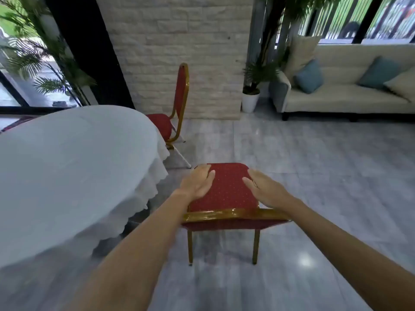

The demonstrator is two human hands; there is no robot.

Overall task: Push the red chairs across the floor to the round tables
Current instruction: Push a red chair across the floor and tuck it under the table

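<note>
A red chair (226, 189) with a gold frame stands right in front of me, its backrest top edge nearest me and its seat pointing away. My left hand (197, 181) lies flat over the seat's left side, fingers apart. Over the seat's right side is my right hand (263, 189), also flat with fingers spread; neither hand grips anything. To the left sits a round table (67, 167) under a white cloth, its edge close to the chair. A second red chair (177, 104) stands at the table's far side, seat partly tucked under the cloth.
A stone-faced pillar (177, 52) rises behind the second chair. A cream sofa (350, 97) with blue cushions lines the right wall, with a potted plant (251, 97) beside it. Grey tiled floor (314, 176) stretches to the right of the chair. Glass walls and palms stand at the left.
</note>
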